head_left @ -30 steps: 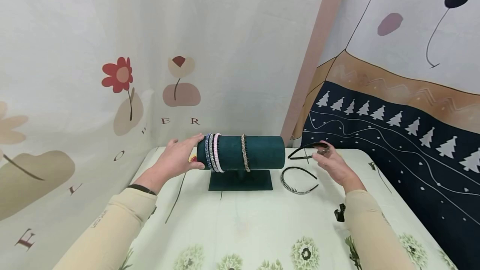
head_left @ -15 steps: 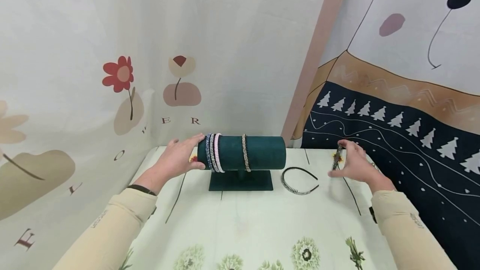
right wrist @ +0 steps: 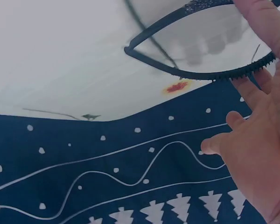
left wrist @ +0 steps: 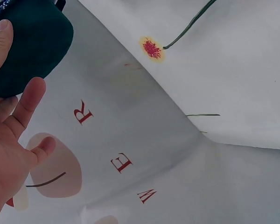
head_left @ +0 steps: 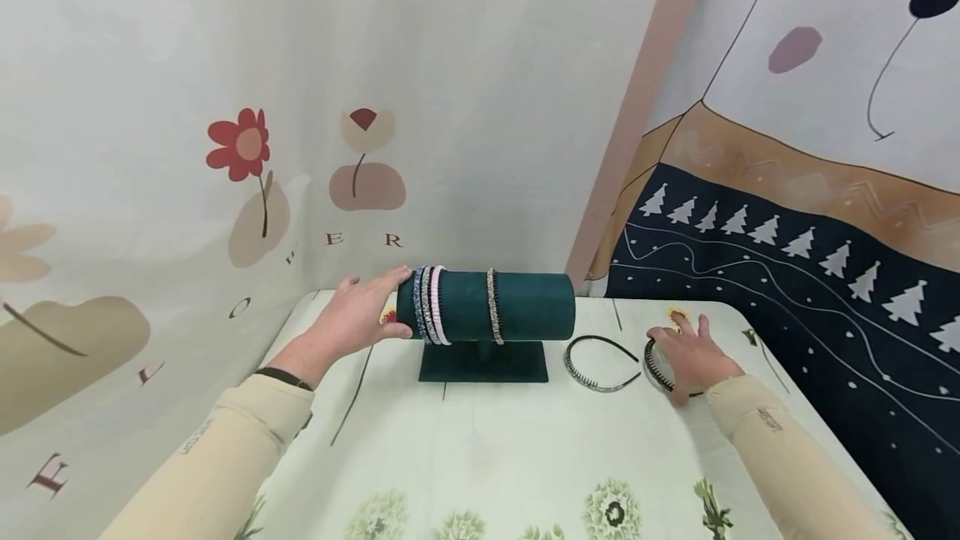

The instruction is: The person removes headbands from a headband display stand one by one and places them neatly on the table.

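My left hand (head_left: 352, 317) grips the left end of a dark green headband display stand (head_left: 534, 307), a padded roll on a flat base. The left wrist view shows that hand (left wrist: 11, 140) with its thumb and a finger against the roll's end (left wrist: 35, 42). A blue headband (head_left: 417, 307), a silvery one and a pinkish-white one (head_left: 437, 307) sit side by side near that end; a beaded headband (head_left: 492, 307) sits further right. Low over the table at right, my right hand (head_left: 697, 357) holds a dark toothed headband (right wrist: 191, 74) between thumb and fingers.
Another toothed headband (head_left: 592, 387) lies on the table between the stand and my right hand. The table's cloth (head_left: 480, 448) is pale with printed flowers. Behind hangs a light curtain (head_left: 480, 107); a navy cloth with white trees (head_left: 750, 273) borders the table's right side.
My right hand has carried the headband from beside the roll out to the right, then down toward the table beside the lying headband. My left hand has stayed on the roll's end.
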Motion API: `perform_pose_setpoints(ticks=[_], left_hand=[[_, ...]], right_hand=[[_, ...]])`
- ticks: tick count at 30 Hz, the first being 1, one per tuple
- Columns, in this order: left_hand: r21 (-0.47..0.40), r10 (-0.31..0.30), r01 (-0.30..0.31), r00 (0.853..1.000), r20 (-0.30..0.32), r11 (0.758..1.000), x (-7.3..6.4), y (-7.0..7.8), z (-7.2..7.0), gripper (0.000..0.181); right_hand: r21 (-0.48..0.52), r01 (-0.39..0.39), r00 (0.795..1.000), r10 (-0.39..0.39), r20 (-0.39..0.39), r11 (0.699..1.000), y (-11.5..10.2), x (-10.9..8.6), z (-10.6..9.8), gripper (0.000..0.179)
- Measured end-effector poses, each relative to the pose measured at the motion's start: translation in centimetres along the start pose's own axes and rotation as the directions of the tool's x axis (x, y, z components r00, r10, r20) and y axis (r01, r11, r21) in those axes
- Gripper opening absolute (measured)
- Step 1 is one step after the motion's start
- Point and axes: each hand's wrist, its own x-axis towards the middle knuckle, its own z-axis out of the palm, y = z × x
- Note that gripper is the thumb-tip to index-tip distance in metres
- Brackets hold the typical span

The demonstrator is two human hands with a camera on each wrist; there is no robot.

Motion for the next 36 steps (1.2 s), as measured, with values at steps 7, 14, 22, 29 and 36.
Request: perform_pose_setpoints(ticks=[7,14,22,29,36], left_hand=[[-0.002,-0.006,0.006,1.0,0.002,1.0,0.1,0.0,0.2,0.107],[-0.002,-0.013,0.013,1.0,0.006,1.0,0.0,0.1,0.4,0.107],[-0.004,-0.015,0.015,1.0,0.005,1.0,-0.1,0.1,0.2,0.107],[-0.007,-0.02,0.02,1.0,0.001,1.0,-0.1,0.1,0.1,0.107],[0.018,-0.012,0.012,1.0,-0.005,1.0,-0.1,0.1,0.3,0.107]], right_hand=[[0.0,0.017,0.998,-0.017,0.061,1.0,-0.1,0.4,0.0,0.113],[0.075,-0.031,0.994,0.023,0.104,0.997,-0.3,0.2,-1.1,0.118],[0.333,-0.145,0.989,0.15,0.011,0.932,0.0,1.8,-3.6,0.076],[0.583,-0.034,0.952,0.204,-0.228,0.812,-5.0,4.6,-7.9,0.063],[0.351,0.258,0.902,-0.093,-0.422,0.9,-13.8,6.6,-12.0,0.1]])
